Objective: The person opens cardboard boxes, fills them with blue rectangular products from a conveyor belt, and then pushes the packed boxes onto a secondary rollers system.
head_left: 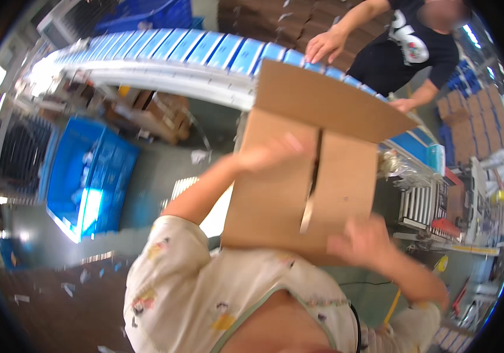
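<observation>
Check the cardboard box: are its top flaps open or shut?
Partly shut: on the cardboard box, two side flaps lie folded inward with a narrow gap between, while the far flap stands raised.

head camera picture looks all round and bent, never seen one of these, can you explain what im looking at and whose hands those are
There is no robot here. A person wears a wide fisheye camera on their head, looking down, so straight edges curve near the rim. The forearms reaching in from below are the wearer's own.

In front of them is a cardboard box. Its two side flaps are folded inward with a narrow gap between, and its far flap stands up. The left hand is over the left side flap; the right hand is at the near right corner. Both are blurred, so a firm grip is not clear.

Beyond, blue-and-white packs stand in a row, and a co-worker's hand reaches toward them.
</observation>
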Demonstrator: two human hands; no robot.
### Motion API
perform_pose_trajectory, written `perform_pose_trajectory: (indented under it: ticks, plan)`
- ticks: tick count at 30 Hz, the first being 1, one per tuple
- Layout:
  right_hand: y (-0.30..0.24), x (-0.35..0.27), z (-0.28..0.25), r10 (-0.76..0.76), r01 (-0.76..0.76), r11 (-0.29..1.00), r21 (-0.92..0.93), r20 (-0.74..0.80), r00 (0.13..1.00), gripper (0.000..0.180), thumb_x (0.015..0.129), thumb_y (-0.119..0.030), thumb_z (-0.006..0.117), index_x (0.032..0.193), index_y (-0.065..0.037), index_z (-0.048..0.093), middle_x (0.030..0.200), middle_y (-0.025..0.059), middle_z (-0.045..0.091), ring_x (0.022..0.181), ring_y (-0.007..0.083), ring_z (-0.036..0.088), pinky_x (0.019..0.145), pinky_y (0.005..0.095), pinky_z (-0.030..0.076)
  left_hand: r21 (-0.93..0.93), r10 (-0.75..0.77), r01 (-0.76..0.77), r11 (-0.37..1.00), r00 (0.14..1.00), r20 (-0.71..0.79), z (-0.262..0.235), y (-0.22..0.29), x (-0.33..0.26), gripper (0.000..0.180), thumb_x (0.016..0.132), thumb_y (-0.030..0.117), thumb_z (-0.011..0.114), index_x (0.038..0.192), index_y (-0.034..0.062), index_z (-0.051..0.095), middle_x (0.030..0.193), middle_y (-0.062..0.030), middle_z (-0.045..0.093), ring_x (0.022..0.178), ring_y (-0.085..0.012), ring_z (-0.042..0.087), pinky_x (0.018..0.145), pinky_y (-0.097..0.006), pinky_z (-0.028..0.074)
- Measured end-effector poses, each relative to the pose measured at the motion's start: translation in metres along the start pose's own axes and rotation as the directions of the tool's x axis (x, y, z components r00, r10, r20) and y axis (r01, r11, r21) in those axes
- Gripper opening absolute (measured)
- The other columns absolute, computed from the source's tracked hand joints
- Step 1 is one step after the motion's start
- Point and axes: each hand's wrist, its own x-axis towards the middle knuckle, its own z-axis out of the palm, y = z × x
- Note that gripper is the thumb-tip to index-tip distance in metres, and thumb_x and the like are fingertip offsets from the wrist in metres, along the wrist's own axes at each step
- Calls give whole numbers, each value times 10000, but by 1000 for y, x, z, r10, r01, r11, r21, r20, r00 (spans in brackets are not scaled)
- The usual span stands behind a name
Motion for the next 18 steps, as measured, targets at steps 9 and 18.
perform_pose_trajectory:
  ticks: [9,18]
  plan:
    - [85,73,-19,34,-236,955,-182,-719,694,271,826,-242,459,975,-42,566,999,190,553,920,340,513,763,416,425,-424,-656,529,735,713,-247,39,6,-89,955,705,284,730,1381,30,105,1385,-105,259,1280,-230,240,1044,-381,197]
    - [162,31,113,588,-447,808,382,-499,637,500,926,-278,301,1365,-53,221,1410,136,225,1313,284,173,1052,335,163,-819,-877,574,20,403,261,199,-258,-135,735,824,575,426,1288,9,368,1258,-171,437,1190,-261,389,975,-388,310]
